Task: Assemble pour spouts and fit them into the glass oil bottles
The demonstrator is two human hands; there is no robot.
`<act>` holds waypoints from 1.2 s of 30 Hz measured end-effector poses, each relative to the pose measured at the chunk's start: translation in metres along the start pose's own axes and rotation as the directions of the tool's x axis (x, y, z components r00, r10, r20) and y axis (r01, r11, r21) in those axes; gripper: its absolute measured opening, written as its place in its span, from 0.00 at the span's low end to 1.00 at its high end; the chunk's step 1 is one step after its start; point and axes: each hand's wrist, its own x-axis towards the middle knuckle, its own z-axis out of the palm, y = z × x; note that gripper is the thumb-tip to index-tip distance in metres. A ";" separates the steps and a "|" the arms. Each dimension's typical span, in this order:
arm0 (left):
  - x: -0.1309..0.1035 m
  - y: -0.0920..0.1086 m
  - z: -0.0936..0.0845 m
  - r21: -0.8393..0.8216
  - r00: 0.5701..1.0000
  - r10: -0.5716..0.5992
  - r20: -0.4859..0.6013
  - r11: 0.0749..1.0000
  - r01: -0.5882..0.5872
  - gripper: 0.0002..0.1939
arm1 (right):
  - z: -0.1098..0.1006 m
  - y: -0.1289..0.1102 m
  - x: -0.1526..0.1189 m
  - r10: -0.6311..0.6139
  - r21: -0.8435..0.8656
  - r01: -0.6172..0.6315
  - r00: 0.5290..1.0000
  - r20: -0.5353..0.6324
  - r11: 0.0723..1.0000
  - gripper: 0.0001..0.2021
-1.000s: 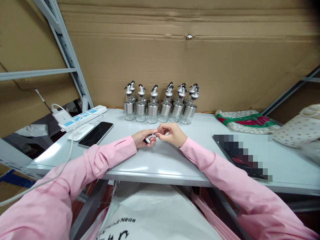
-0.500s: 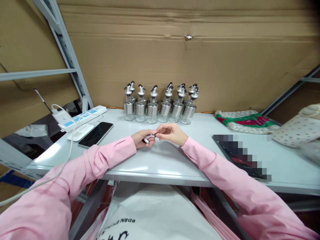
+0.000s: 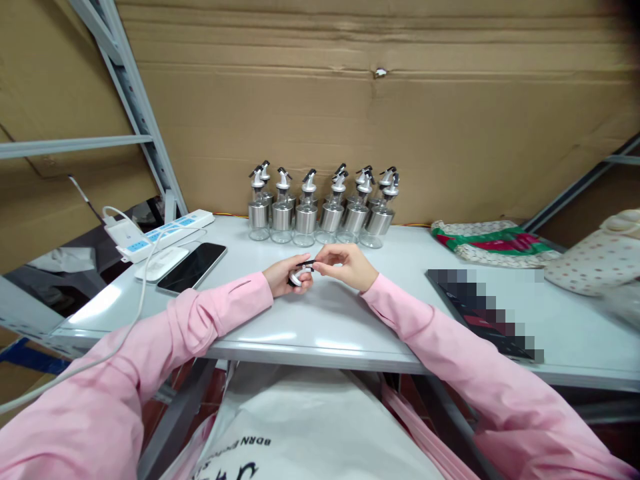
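Note:
My left hand (image 3: 283,275) is closed around a white and black bottle pourer (image 3: 299,275), held just above the table in front of me. Its black lever shows along the top of the white body. With thumb and forefinger, my right hand (image 3: 347,265) pinches the tip of that black lever; the fingertips hide the very end. Behind both hands stand several glass bottles (image 3: 305,217) with steel bands, each topped with a similar white and black pourer.
On the left of the table (image 3: 250,327) lie a phone (image 3: 193,268), a white charging pad (image 3: 159,264) and a power strip (image 3: 173,235). A white cable (image 3: 143,293) crosses my left sleeve. To the right are patterned cloth (image 3: 493,245), a dark flat item (image 3: 470,310) and a dotted bag (image 3: 590,260).
The pourer has turned a little in my left hand, and its black lever now shows clearly above the white body. My right hand has risen slightly, with its fingers at the lever.

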 end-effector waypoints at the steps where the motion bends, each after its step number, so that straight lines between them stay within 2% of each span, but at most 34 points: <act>1: 0.000 0.000 0.000 -0.007 1.000 -0.002 -0.005 1.000 0.002 0.17 | 0.000 0.000 0.000 0.000 -0.016 0.001 1.000 0.013 1.000 0.15; 10: 0.000 0.001 0.003 -0.014 0.998 -0.037 -0.056 0.999 0.036 0.24 | -0.003 0.001 -0.001 0.008 -0.088 -0.001 0.996 0.084 0.996 0.17; 13: 0.000 0.001 0.003 -0.007 0.994 -0.015 -0.104 1.000 0.015 0.22 | -0.003 0.002 -0.001 0.016 -0.100 -0.004 0.992 0.124 0.995 0.17; 17: 0.000 -0.001 0.004 0.017 0.987 0.020 -0.157 1.000 -0.017 0.19 | -0.002 0.006 -0.001 0.055 -0.048 -0.048 0.987 0.148 0.998 0.17; 24: -0.004 0.002 0.012 0.084 0.960 0.026 -0.278 0.996 -0.003 0.27 | 0.002 0.009 -0.001 0.078 0.050 -0.087 0.985 0.156 0.995 0.18; 29: -0.006 0.005 0.014 0.099 0.954 -0.020 -0.299 0.994 0.052 0.31 | 0.003 0.008 -0.001 0.050 0.059 -0.061 0.984 0.173 0.996 0.18; 36: -0.005 0.004 0.010 0.123 0.962 -0.036 -0.272 0.990 0.072 0.29 | 0.007 0.005 -0.002 0.058 0.143 -0.088 0.978 0.200 0.986 0.19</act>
